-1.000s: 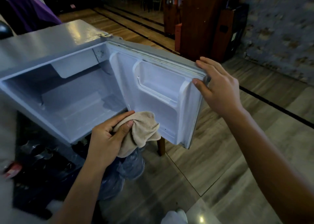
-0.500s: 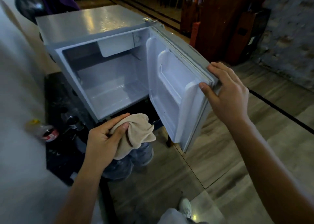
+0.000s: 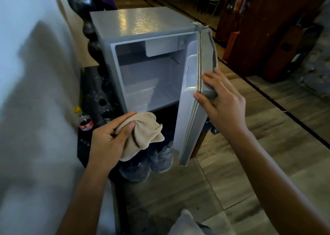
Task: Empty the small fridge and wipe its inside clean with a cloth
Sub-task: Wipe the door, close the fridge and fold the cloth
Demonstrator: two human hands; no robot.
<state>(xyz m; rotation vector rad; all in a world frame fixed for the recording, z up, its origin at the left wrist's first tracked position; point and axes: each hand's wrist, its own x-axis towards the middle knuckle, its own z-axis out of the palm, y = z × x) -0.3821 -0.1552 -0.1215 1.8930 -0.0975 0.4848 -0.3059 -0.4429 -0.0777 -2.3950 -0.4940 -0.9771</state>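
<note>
1. The small grey fridge (image 3: pixel 142 22) stands beside a pale wall (image 3: pixel 26 74); its white interior holds nothing that can be seen.
2. Its door (image 3: pixel 189 110) is swung open to the right, seen almost edge-on.
3. The right hand (image 3: pixel 223 102) grips the door's outer edge near the top, fingers wrapped over the grey outside face and thumb against the rim.
4. The left hand (image 3: pixel 107 142) holds a bunched beige cloth (image 3: pixel 142 135) below the fridge opening, thumb pressed into the fabric; the cloth hangs clear of the fridge.
5. The two hands are apart, with the door between them.
6. Clear plastic bottles (image 3: pixel 153 159) lie on the floor under the cloth.
7. A red-labelled bottle with a yellow cap (image 3: pixel 84 120) sits by the wall, left of the fridge.
</note>
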